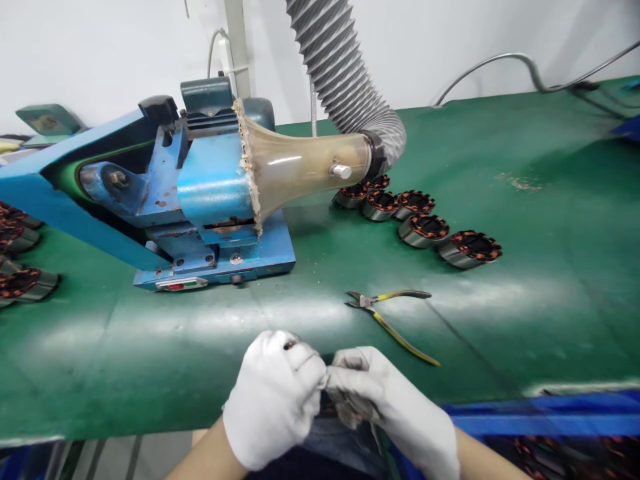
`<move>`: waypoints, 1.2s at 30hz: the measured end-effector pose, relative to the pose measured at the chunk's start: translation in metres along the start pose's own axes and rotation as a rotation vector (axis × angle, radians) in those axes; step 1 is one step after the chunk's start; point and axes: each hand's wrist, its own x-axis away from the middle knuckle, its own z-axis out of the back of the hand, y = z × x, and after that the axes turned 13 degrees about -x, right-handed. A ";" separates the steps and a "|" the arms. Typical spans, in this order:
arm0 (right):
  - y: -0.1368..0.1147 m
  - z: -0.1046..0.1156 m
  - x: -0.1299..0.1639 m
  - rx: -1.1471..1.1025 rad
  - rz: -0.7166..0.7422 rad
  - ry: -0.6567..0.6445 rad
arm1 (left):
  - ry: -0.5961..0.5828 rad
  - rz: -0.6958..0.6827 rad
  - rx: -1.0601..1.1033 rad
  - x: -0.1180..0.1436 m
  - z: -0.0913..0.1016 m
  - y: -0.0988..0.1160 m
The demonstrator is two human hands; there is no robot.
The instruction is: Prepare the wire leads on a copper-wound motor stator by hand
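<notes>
My left hand [277, 400], in a white glove, is closed near the table's front edge. A small dark, copper-coloured spot shows between its fingers, but the rest of what it grips is hidden. My right hand [380, 400], in a white glove with grimy fingertips, is pinched right against the left fingertips. What lies between its fingers is too hidden to name. Just beyond the right hand, diagonal cutting pliers [369, 303] with yellow handles lie spread on the green table. Farther back, several motor stators [424, 230] with copper windings stand in a loose row.
A blue belt sander [215, 180] stands at the left, its plastic hood joined to a grey ribbed hose [345, 67]. More stators [30, 283] sit at the left edge. A blue bin [545, 417] with copper-wound parts is below the table edge at right.
</notes>
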 end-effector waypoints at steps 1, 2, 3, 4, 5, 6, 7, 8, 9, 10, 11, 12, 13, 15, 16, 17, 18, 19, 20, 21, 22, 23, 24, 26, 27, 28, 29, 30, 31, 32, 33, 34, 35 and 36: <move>-0.001 0.001 0.000 -0.076 -0.066 -0.008 | 0.003 -0.002 -0.005 0.000 0.000 0.000; -0.003 0.003 0.000 -0.116 -0.090 -0.006 | 0.017 -0.001 -0.002 0.001 0.000 -0.001; -0.006 0.008 0.000 -0.162 -0.097 0.011 | 0.032 -0.002 0.008 0.001 0.000 -0.001; -0.008 0.014 0.002 -0.190 -0.081 0.029 | 0.047 0.000 0.025 0.001 0.000 -0.001; -0.010 0.020 0.004 -0.188 -0.057 0.049 | 0.063 0.007 0.041 0.001 0.001 -0.001; -0.011 0.025 0.007 -0.157 -0.040 0.065 | 0.071 0.014 0.053 0.000 0.001 0.000; -0.011 0.029 0.010 -0.100 -0.021 0.074 | 0.069 0.022 0.061 0.000 0.001 0.000; -0.009 0.030 0.012 -0.029 0.002 0.071 | 0.058 0.031 0.062 0.000 0.001 0.001; -0.007 0.030 0.013 0.042 0.031 0.062 | 0.040 0.041 0.061 0.000 0.001 0.002; -0.004 0.028 0.014 0.097 0.064 0.047 | 0.023 0.049 0.058 0.000 0.001 0.002; 0.000 0.025 0.014 0.123 0.107 0.031 | 0.011 0.056 0.056 0.000 0.001 0.002; 0.003 0.022 0.013 0.129 0.150 0.011 | 0.009 0.061 0.055 0.001 0.000 0.003; 0.005 0.019 0.012 0.131 0.182 -0.006 | 0.016 0.064 0.054 0.002 0.000 0.002; 0.008 0.014 0.010 0.149 0.217 -0.019 | 0.030 0.066 0.056 0.003 -0.001 0.002; 0.008 0.013 0.009 0.156 0.230 -0.015 | 0.039 0.069 0.056 0.003 -0.002 0.002; 0.008 0.012 0.009 0.151 0.238 -0.011 | 0.045 0.074 0.053 0.002 -0.003 0.002; 0.007 0.013 0.009 0.125 0.234 -0.014 | 0.054 0.089 0.047 0.001 -0.004 0.003; 0.007 0.013 0.010 0.077 0.220 -0.027 | 0.066 0.115 0.039 0.000 -0.006 0.004; 0.006 0.013 0.010 0.014 0.204 -0.048 | 0.083 0.149 0.028 -0.001 -0.007 0.006; 0.006 0.013 0.011 -0.050 0.188 -0.068 | 0.101 0.192 0.020 -0.002 -0.008 0.008; 0.005 0.013 0.012 -0.106 0.179 -0.083 | 0.119 0.238 0.019 -0.003 -0.008 0.010; 0.005 0.013 0.012 -0.146 0.175 -0.086 | 0.140 0.275 0.026 -0.003 -0.007 0.012; 0.006 0.012 0.013 -0.170 0.174 -0.076 | 0.171 0.298 0.042 -0.002 -0.005 0.013; 0.007 0.010 0.013 -0.182 0.180 -0.041 | 0.220 0.284 0.091 0.002 0.003 0.014; 0.009 0.009 0.013 -0.178 0.182 -0.026 | 0.225 0.257 0.112 0.004 0.007 0.013; 0.010 0.007 0.013 -0.169 0.184 -0.011 | 0.214 0.221 0.125 0.006 0.012 0.012; 0.011 0.006 0.013 -0.157 0.188 0.008 | 0.189 0.185 0.125 0.008 0.015 0.011; 0.012 0.005 0.012 -0.146 0.194 0.030 | 0.151 0.154 0.112 0.010 0.018 0.010; 0.013 0.003 0.010 -0.136 0.197 0.057 | 0.116 0.132 0.090 0.011 0.019 0.009; 0.013 0.001 0.009 -0.126 0.200 0.092 | 0.093 0.114 0.060 0.011 0.019 0.008; 0.013 -0.001 0.008 -0.116 0.206 0.131 | 0.079 0.103 0.030 0.011 0.018 0.008; 0.013 -0.004 0.006 -0.106 0.214 0.169 | 0.073 0.097 0.005 0.010 0.015 0.008; 0.013 -0.006 0.005 -0.095 0.224 0.207 | 0.080 0.098 -0.013 0.010 0.012 0.009; 0.013 -0.008 0.004 -0.078 0.238 0.245 | 0.094 0.102 -0.021 0.009 0.008 0.010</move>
